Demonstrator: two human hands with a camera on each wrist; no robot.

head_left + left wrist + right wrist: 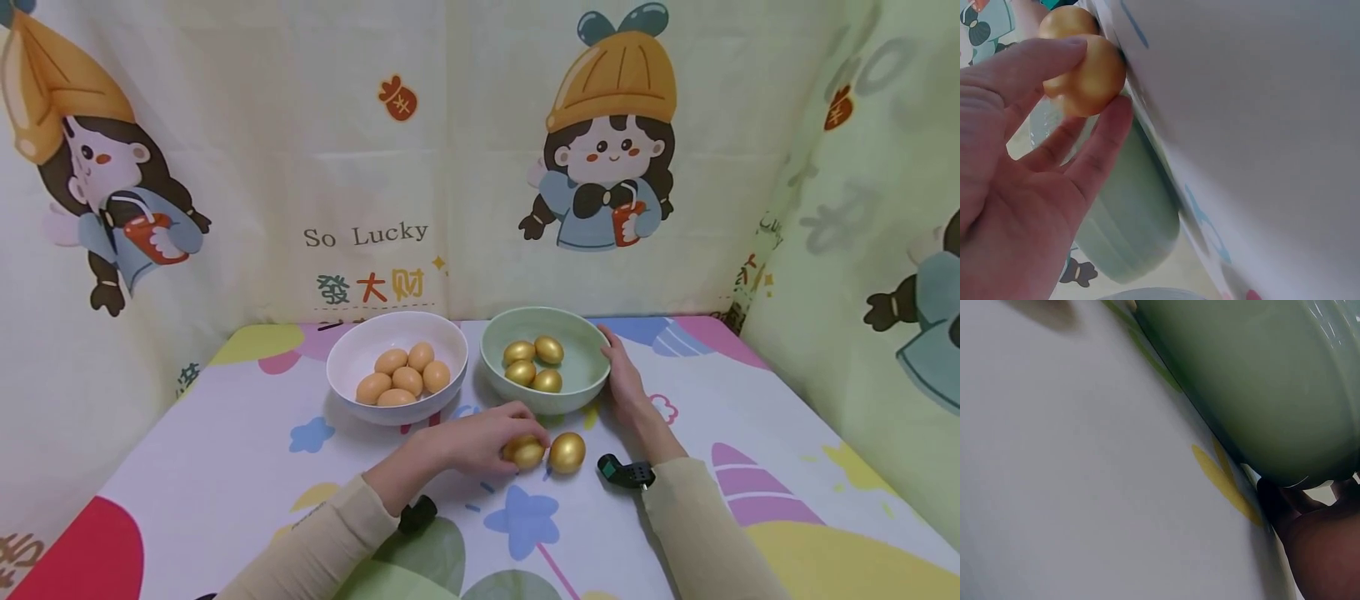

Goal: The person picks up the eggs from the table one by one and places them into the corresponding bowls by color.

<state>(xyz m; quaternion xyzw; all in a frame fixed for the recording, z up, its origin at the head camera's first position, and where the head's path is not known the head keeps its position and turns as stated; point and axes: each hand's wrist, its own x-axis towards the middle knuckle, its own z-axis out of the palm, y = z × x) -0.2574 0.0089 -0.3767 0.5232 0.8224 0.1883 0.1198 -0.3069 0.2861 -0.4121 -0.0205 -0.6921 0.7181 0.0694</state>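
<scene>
My left hand pinches a golden egg between thumb and fingers, low over the table. A second golden egg lies just right of it on the cloth. In the left wrist view, the thumb presses on the near side of the held egg. Behind the eggs stands a green bowl with several golden eggs inside. My right hand holds this bowl by its right side; in the right wrist view, its fingers bend against the bowl's wall, partly hidden.
A white bowl with several brown eggs stands left of the green bowl, close to it. The patterned tablecloth runs back to a printed curtain. Dark cameras are strapped at the wrists.
</scene>
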